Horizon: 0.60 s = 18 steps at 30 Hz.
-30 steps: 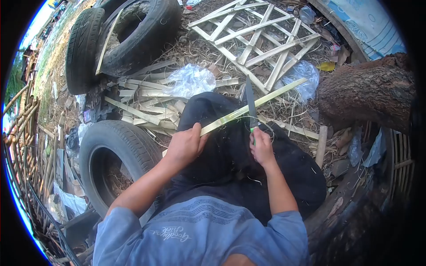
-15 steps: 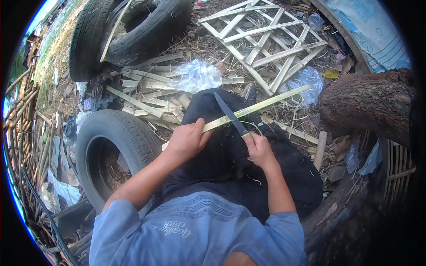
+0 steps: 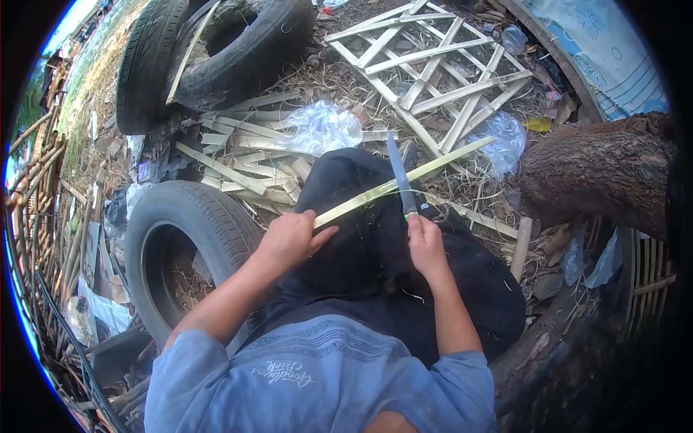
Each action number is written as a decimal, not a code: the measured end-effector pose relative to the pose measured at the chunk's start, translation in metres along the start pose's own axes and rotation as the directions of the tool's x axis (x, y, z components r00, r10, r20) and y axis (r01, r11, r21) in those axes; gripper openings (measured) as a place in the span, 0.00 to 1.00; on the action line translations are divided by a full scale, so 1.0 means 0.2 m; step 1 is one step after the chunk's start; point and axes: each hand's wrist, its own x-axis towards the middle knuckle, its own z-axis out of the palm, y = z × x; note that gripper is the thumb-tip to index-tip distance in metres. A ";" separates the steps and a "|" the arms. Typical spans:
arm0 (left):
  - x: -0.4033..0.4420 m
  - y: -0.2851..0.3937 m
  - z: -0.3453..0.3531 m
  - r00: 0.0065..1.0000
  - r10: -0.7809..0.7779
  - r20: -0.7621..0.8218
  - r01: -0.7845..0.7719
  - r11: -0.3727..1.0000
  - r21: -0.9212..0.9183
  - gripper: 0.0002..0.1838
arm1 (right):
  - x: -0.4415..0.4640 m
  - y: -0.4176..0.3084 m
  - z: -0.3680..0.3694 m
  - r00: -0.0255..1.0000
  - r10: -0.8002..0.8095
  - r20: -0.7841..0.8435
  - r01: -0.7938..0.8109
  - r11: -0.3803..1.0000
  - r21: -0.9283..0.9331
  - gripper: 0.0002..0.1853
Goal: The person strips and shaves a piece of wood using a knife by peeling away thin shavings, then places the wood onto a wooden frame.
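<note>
A long pale-green bamboo strip [image 3: 375, 192] lies slantwise over my dark-trousered legs, rising to the right. My left hand [image 3: 290, 238] is closed around its lower end, the thumb reaching along the near side. In my right hand [image 3: 426, 244] is a knife [image 3: 399, 173] with a grey blade and a bit of green handle showing. The blade points up and away, crossing the strip right of its middle and seeming to touch it. Thin shavings cling near the crossing and on my trousers.
A lattice of bamboo slats [image 3: 433, 68] lies on the littered ground ahead. Cut strips [image 3: 238, 173] and a clear plastic bag [image 3: 323, 128] are beyond my knee. A tyre [image 3: 195, 216] stands at left, more tyres [image 3: 238, 65] behind, and a thick log [image 3: 599, 166] at right.
The knife has swung more upright and moved slightly right along the strip. My left hand and the strip have shifted a little left and nearer to me.
</note>
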 end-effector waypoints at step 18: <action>0.02 -0.07 0.10 0.995 0.054 -0.085 -0.057 0.998 -0.031 0.29 | -0.05 -0.09 0.05 0.967 -0.215 0.134 0.233 0.962 -0.144 0.24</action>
